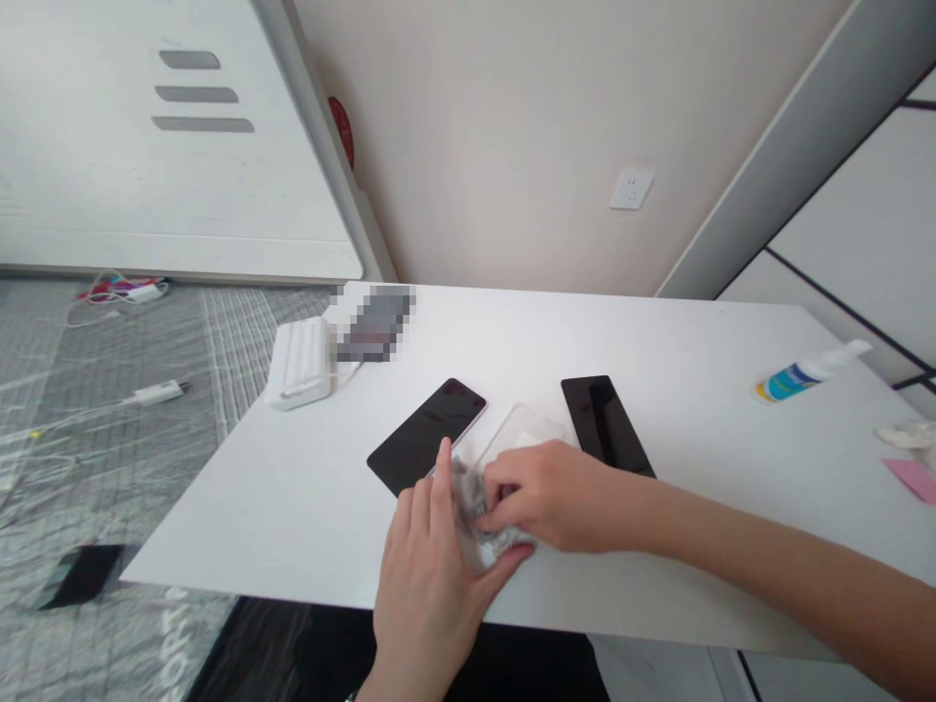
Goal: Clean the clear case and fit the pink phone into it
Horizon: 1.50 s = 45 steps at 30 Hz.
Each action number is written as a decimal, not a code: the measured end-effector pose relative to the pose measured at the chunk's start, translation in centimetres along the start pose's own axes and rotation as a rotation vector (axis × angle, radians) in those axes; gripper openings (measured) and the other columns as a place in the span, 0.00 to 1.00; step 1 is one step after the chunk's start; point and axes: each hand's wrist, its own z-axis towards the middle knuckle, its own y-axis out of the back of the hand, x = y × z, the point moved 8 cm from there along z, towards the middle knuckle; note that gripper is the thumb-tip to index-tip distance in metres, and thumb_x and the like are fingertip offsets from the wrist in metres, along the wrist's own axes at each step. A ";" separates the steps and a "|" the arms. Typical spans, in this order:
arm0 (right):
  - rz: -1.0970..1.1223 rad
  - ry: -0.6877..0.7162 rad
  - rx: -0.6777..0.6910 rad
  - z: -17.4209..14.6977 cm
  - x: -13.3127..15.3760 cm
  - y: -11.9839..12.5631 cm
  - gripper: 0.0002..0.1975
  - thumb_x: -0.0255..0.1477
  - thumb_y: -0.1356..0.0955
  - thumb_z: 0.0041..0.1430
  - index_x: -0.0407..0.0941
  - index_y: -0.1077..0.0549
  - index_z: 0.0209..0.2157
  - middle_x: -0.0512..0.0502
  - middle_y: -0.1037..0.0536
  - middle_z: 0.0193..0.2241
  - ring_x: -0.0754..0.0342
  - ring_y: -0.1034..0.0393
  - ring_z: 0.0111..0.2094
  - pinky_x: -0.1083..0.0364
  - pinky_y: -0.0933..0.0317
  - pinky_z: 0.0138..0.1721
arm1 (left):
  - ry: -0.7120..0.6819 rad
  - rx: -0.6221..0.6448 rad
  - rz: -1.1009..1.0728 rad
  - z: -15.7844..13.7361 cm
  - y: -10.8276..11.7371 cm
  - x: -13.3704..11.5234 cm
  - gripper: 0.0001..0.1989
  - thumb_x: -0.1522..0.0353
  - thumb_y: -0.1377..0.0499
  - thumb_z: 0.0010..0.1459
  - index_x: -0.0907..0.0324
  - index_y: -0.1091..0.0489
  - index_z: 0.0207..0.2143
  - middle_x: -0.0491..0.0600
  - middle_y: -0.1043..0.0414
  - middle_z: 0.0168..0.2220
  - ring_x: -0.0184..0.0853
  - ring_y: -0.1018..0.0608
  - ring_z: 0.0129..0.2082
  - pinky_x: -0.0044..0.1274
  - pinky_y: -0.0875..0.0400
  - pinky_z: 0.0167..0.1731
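Note:
A crumpled greyish wipe (468,502) is pinched in the bent fingers of my right hand (560,492). It presses down on a clear phone case (512,417), whose rounded far end shows beyond the knuckles. On the near left side, my left hand (431,565) steadies the case between its thumb and extended fingers; its exact grip is partly hidden by the wipe. Just beyond the left fingers lies a dark-screened phone (428,434). A second black phone (606,424) rests past my right hand, its near end covered by the forearm.
The white table (255,526) holds a white power strip (299,363) and a blurred-out device (376,322) at the far left. At the right are a spray bottle (808,372) on its side, a pink piece (912,480) and a crumpled tissue (907,434). A wall stands behind.

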 end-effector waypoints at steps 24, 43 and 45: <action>-0.065 -0.315 0.103 -2.1 -3.6 3.8 0.09 0.19 0.30 0.64 0.46 0.17 0.38 0.46 0.20 0.40 0.52 0.25 0.36 0.54 0.37 0.37 | 0.014 0.027 -0.027 0.1 -0.2 0.1 0.55 0.41 0.40 0.60 0.57 0.63 0.76 0.56 0.26 0.48 0.49 0.25 0.44 0.41 0.24 0.44; -0.064 -0.158 0.164 -1.1 0.6 1.0 0.15 0.18 0.31 0.64 0.50 0.17 0.44 0.50 0.20 0.38 0.54 0.26 0.35 0.54 0.43 0.32 | 0.025 0.058 -0.040 0.1 -0.2 0.1 0.58 0.46 0.33 0.57 0.57 0.62 0.75 0.56 0.28 0.50 0.49 0.25 0.46 0.39 0.25 0.45; -0.080 -0.237 0.161 -1.4 -0.7 2.0 0.15 0.19 0.32 0.66 0.50 0.16 0.43 0.51 0.19 0.39 0.53 0.25 0.36 0.53 0.42 0.34 | 0.029 0.064 -0.032 0.1 -0.2 0.1 0.58 0.46 0.33 0.57 0.57 0.63 0.76 0.55 0.27 0.49 0.49 0.25 0.46 0.40 0.25 0.46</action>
